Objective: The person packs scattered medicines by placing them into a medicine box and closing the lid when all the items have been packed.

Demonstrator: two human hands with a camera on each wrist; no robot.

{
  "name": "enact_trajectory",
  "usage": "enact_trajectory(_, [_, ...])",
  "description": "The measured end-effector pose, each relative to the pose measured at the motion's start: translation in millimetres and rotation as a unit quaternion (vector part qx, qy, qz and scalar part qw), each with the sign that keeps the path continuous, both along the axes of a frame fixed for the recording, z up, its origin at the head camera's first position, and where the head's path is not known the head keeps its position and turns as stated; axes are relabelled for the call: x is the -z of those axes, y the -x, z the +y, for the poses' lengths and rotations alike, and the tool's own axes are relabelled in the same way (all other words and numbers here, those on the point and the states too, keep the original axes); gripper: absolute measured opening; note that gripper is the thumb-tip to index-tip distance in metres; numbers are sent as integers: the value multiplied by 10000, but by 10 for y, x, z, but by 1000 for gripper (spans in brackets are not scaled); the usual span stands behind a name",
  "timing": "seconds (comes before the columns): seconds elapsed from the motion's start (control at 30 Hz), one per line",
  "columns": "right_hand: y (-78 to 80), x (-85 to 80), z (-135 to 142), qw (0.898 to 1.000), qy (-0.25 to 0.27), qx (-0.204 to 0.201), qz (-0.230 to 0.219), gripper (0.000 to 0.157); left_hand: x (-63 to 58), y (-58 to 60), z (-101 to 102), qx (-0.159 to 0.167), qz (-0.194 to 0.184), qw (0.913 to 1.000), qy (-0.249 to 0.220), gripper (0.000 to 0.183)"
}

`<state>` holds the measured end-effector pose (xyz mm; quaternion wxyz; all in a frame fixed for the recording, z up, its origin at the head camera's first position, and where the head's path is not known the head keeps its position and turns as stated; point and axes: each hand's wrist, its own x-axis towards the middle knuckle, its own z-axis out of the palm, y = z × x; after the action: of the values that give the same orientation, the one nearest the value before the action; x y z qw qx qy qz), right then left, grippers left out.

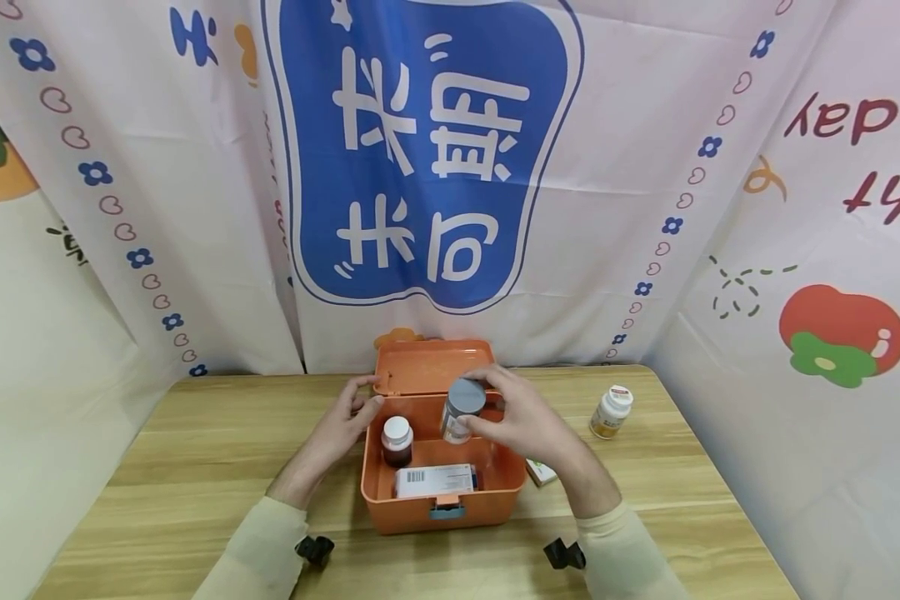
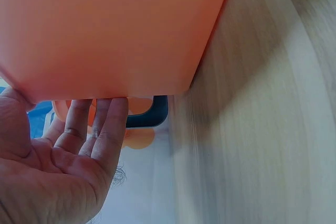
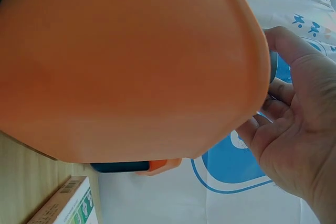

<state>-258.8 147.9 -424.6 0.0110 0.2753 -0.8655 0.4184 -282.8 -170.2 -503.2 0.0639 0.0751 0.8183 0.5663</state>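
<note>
An orange storage box (image 1: 405,518) stands on the table with its lid (image 1: 427,367) tipped back. My right hand (image 1: 528,421) holds a pill bottle (image 1: 461,404) with a grey cap, tilted over the box's back right part. In the right wrist view the box's side wall hides most of that bottle. At the back left corner, my left hand (image 1: 341,425) grips the box, thumb at the rim and fingers (image 2: 110,135) behind the wall. Inside the box, a dark bottle with a white cap (image 1: 397,432) stands at left, and a white medicine carton (image 1: 435,481) lies along the front.
A white-capped bottle with a yellowish lower part (image 1: 612,412) stands on the table at right. Close to the box's right side lies a small carton (image 1: 542,473). A blue latch (image 1: 447,512) sits on the box's front. Printed cloth (image 1: 600,208) hangs behind the table.
</note>
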Motion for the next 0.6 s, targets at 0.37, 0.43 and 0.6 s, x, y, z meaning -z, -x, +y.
enact_trajectory(0.37, [5,41,-66,9994,-299,-88,123,51,24,9,-30,36,55,9999,104,51])
enact_trajectory(0.43, [-1,40,-77,9991,-391,-60,175,51,15,2,-26,26,80,9998,152,51])
enact_trajectory(0.6, [-11,51,-107,9983,-531,-58,224,51,-10,-20,-12,-44,126,9995,271,49])
